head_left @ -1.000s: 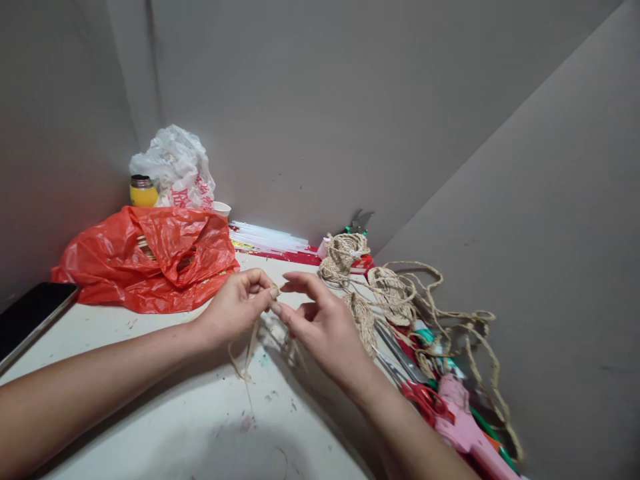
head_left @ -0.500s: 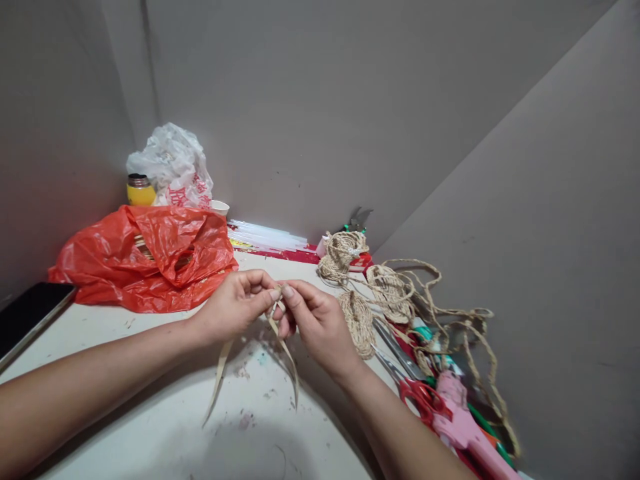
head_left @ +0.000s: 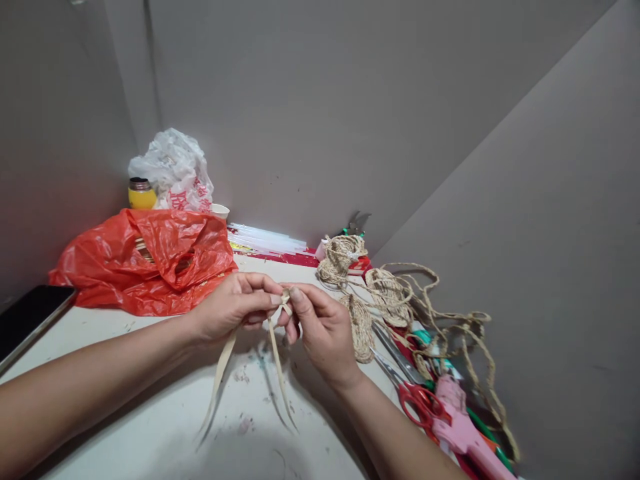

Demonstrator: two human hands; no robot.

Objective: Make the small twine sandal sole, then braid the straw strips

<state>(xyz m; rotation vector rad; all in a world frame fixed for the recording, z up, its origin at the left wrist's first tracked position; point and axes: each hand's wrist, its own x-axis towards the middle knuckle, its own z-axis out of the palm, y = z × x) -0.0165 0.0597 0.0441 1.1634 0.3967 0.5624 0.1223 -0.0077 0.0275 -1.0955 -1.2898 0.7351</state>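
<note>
My left hand [head_left: 235, 310] and right hand [head_left: 323, 330] meet fingertip to fingertip just above the table [head_left: 150, 413]. Both are closed in a pinch, thumb against forefinger, on the same small fold of a pale straw strip [head_left: 223, 367]. The other fingers of each hand are curled in. From the pinch two flat tails hang down and apart, and their tips lie on the stained white tabletop in front of me. I cannot tell whether they are one folded piece or two.

Just beside my right hand, almost touching its back, lies a small woven straw coil [head_left: 357, 323]. Two more coils sit behind it, with loose rope [head_left: 460, 327] trailing off to the right. Near my right forearm are scissors [head_left: 420, 403] with red handles and a pink glue gun [head_left: 463, 430], crowded along the table's right edge.

Well behind my left hand is a crumpled red bag [head_left: 150, 260]. A white bag [head_left: 173, 167], a yellow jar [head_left: 141, 195] and a paper cup [head_left: 220, 210] stand in the corner behind it. Clear glue sticks [head_left: 265, 237] lie along the back wall. A dark phone [head_left: 27, 313] rests at the far left edge.
</note>
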